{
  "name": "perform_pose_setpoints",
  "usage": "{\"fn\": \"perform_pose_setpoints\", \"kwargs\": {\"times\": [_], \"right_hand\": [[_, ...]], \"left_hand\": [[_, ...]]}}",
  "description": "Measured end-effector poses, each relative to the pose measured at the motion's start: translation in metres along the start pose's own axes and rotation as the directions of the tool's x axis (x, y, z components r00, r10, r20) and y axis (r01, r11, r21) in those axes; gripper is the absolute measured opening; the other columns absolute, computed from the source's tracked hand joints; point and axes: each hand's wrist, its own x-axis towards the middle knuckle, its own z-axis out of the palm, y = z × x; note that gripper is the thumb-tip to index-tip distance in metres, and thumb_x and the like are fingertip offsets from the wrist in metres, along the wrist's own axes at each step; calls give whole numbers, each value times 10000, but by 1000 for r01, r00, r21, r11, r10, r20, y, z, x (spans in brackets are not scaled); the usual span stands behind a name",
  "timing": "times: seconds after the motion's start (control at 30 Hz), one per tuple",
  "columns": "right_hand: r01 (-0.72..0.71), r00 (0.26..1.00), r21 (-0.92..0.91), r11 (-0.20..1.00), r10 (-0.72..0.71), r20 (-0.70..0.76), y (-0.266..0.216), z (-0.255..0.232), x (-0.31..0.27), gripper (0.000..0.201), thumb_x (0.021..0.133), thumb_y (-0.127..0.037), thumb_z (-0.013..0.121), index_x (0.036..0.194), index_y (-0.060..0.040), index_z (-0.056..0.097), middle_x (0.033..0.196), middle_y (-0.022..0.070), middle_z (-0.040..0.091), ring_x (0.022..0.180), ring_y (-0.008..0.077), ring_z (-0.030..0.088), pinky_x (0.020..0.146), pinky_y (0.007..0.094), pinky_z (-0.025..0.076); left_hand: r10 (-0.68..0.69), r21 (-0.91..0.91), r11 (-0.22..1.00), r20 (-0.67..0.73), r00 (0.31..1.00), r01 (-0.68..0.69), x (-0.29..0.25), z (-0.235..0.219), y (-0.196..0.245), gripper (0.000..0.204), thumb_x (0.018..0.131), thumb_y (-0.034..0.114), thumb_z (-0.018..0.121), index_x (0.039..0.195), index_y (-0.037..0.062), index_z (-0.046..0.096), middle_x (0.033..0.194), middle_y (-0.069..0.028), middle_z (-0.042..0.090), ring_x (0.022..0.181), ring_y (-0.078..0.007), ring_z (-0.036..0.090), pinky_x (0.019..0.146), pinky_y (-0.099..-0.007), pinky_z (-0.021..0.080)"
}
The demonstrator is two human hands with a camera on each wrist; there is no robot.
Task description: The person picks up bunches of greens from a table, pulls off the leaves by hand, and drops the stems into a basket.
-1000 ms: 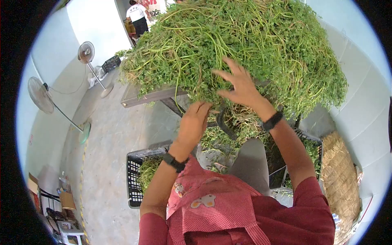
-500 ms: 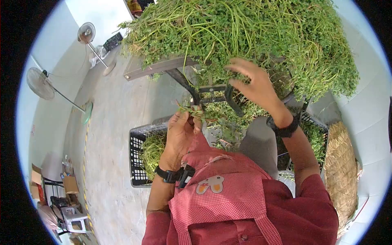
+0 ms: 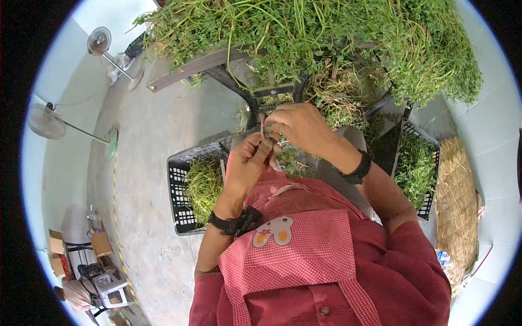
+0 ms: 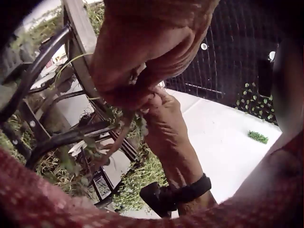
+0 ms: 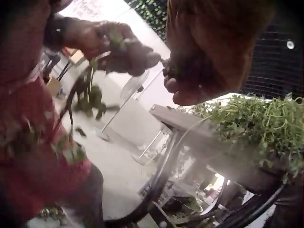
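Both hands meet in front of the apron, below the table's front edge. The left hand [image 3: 248, 167] has its fingers curled round a leafy green sprig [image 5: 89, 97], which hangs below that hand in the right wrist view. Touching or nearly touching its fingertips, the right hand [image 3: 304, 127] has curled fingers that pinch at the stem end; exactly what it holds is hidden. A large heap of green stems [image 3: 326, 27] lies on the table above both hands.
A black crate [image 3: 173, 187] of stems stands on the floor at left, another crate [image 3: 429, 209] of greens at right beside a woven straw mat [image 3: 455, 206]. Two fans [image 3: 99, 41] stand far left. The table edge [image 3: 190, 68] and its dark legs lie beyond the hands.
The right hand has come down and left from near the heap to the left hand, its fingers closing. The left hand, first near the table edge, came back with a sprig. The view has tilted down.
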Motion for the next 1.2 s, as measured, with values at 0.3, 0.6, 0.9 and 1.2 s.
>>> {"fn": "perform_pose_setpoints", "kwargs": {"times": [0.3, 0.6, 0.9, 1.2], "right_hand": [[-561, 795, 516, 647, 595, 118, 44, -22, -21, 170, 894, -181, 541, 897, -24, 606, 759, 61, 615, 611, 123, 586, 470, 256, 450], [-593, 780, 776, 215, 393, 488, -6, 12, -59, 271, 861, -289, 620, 948, -36, 581, 731, 26, 579, 589, 75, 529, 463, 212, 403], [-528, 844, 596, 606, 453, 287, -12, 12, -53, 236, 786, -199, 697, 903, 1, 654, 778, 24, 649, 644, 73, 553, 583, 242, 465], [-614, 780, 292, 734, 622, 77, 14, 23, -67, 170, 786, -158, 622, 848, -1, 647, 731, 38, 631, 589, 99, 546, 463, 246, 391]], "left_hand": [[-158, -305, 935, 96, 983, 180, -8, -2, 22, 222, 918, 175, 516, 1003, -13, 596, 720, -34, 592, 487, -56, 452, 408, -176, 334], [-128, -427, 890, 108, 986, 162, -2, -9, 9, 234, 917, 191, 522, 1013, -9, 596, 760, -36, 600, 508, -53, 452, 385, -174, 298], [-162, -342, 923, 67, 985, 175, -3, -5, 5, 258, 919, 216, 528, 1013, -12, 604, 686, 0, 543, 525, -42, 448, 421, -177, 323], [168, 252, 956, -47, 985, -151, -5, 5, 1, 231, 909, 202, 550, 952, -5, 645, 809, -34, 631, 669, -67, 537, 548, -198, 436]]}}
